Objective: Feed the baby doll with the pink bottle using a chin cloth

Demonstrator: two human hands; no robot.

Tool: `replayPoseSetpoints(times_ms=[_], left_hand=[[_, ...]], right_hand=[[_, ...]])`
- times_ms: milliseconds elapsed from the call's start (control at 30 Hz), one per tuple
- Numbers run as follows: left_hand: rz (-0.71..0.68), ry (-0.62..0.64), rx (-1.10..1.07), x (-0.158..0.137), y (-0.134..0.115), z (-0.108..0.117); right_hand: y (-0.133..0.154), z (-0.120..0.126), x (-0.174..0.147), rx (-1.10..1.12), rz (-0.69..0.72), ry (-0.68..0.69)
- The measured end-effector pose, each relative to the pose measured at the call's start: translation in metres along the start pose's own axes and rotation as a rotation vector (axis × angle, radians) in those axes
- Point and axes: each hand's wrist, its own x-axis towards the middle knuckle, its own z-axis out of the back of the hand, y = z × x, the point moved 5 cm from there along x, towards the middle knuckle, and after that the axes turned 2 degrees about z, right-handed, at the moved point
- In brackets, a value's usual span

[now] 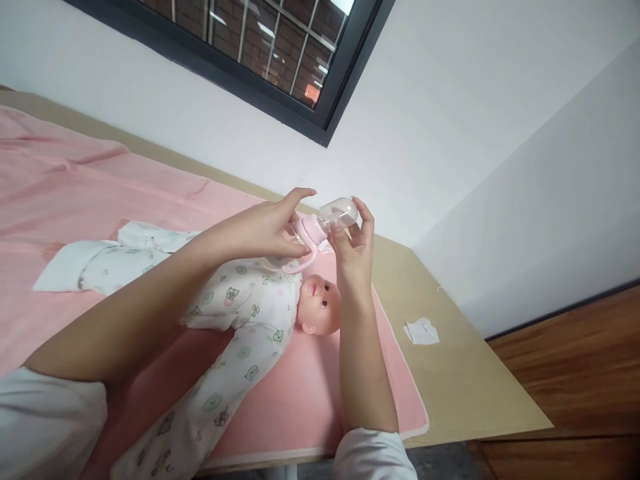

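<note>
A baby bottle [313, 230] with a pink collar, pink handle and clear dome cap [340, 212] is tilted in the air between my hands. My left hand [280, 223] is wrapped round the bottle's body, its thumb raised beside the collar. The fingers of my right hand [356, 240] grip the clear cap, which sits over the top of the bottle. Beneath them lies a baby doll [320, 305] on its back, in white pyjamas [260, 300] with small animal prints. My forearms hide part of the doll.
A pink blanket [295, 393] covers much of the tan table [465, 387]. A folded white tissue [423, 331] lies near the right side. Behind stand a white wall [440, 100] and a dark-framed window [325, 113]; wooden panelling [575, 360] is at the right.
</note>
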Motion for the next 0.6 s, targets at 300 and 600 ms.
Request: replayPoseSetpoints(times_ms=[300,600], left_hand=[[-0.002,-0.051,-0.011,0.000,-0.002,0.005],[-0.035,-0.083,-0.102,0.001,-0.005,0.011]], right_hand=[[0.003,-0.015,-0.002,0.031,0.005,0.173],[-0.002,-0.018,-0.001,0.085,-0.001,0.271]])
